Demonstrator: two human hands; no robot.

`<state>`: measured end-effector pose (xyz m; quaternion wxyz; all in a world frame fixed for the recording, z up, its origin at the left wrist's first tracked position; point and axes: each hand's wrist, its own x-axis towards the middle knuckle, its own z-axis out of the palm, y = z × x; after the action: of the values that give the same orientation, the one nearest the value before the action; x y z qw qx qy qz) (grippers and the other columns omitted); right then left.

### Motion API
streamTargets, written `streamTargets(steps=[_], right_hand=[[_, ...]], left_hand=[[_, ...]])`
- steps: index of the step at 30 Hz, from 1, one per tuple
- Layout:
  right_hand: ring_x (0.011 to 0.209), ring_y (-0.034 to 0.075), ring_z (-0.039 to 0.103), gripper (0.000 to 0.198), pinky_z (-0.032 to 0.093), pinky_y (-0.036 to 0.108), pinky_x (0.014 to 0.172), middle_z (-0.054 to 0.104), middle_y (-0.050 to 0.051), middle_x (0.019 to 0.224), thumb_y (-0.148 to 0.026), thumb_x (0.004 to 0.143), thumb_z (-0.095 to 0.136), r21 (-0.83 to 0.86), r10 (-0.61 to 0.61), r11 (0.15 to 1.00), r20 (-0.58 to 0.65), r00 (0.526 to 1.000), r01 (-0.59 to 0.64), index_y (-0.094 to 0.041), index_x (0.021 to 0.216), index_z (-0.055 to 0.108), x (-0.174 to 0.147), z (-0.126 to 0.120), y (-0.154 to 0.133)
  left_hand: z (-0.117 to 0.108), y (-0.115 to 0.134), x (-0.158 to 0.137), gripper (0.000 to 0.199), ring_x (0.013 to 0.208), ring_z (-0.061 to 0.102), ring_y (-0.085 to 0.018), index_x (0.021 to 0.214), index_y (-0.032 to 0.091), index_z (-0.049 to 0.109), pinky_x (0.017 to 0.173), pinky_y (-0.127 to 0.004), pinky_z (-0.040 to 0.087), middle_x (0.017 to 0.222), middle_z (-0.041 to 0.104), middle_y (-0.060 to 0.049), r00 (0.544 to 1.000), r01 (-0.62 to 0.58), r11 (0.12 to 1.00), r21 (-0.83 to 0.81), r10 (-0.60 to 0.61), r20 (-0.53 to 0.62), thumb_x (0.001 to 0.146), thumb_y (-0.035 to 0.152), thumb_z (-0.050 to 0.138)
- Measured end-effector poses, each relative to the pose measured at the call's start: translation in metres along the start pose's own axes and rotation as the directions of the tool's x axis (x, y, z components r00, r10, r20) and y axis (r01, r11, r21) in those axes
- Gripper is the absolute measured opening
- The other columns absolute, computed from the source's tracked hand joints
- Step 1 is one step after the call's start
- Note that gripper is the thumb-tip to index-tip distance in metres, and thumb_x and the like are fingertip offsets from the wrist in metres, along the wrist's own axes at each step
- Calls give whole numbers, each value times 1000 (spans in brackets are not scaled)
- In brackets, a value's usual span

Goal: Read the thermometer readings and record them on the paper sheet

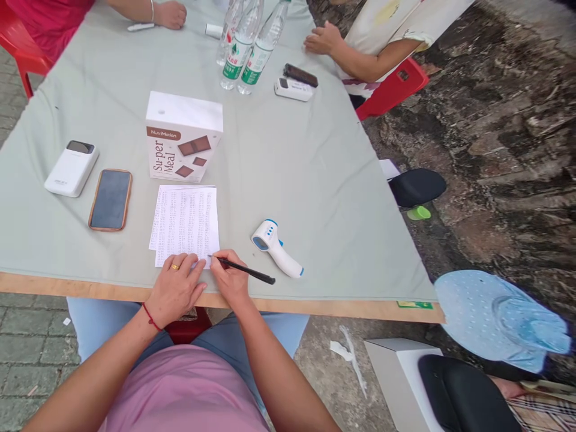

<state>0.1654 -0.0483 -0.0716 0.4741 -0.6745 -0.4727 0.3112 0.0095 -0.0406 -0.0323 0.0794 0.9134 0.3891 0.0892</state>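
**Head view: pen to a printed sheet**

Head camera showed the right hand with its grip pinched on a black pen, tip at the near right corner of the sheet. The left hand lay flat, fingers spread, pinning the sheet's near edge to the surface. Writing well, I judged, needed that steady hold. The sheet's print was too small to read. Just beyond, a white box read "NutriMotion" and "Su-per Meal".
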Motion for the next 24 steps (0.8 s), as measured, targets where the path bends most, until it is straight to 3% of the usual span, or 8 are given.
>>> streamTargets(steps=[24], right_hand=[[55,11,45,7,38,25,56,52,-6,59,-26,75,53,-1,8,1000,-31,999,-8,-21,69,55,0,1,1]], left_hand=[[1,0,0,41,109,47,-28,130,15,48,94,-44,37,121,53,-13,1000,-7,1000,9,7,-3,93,32,45]])
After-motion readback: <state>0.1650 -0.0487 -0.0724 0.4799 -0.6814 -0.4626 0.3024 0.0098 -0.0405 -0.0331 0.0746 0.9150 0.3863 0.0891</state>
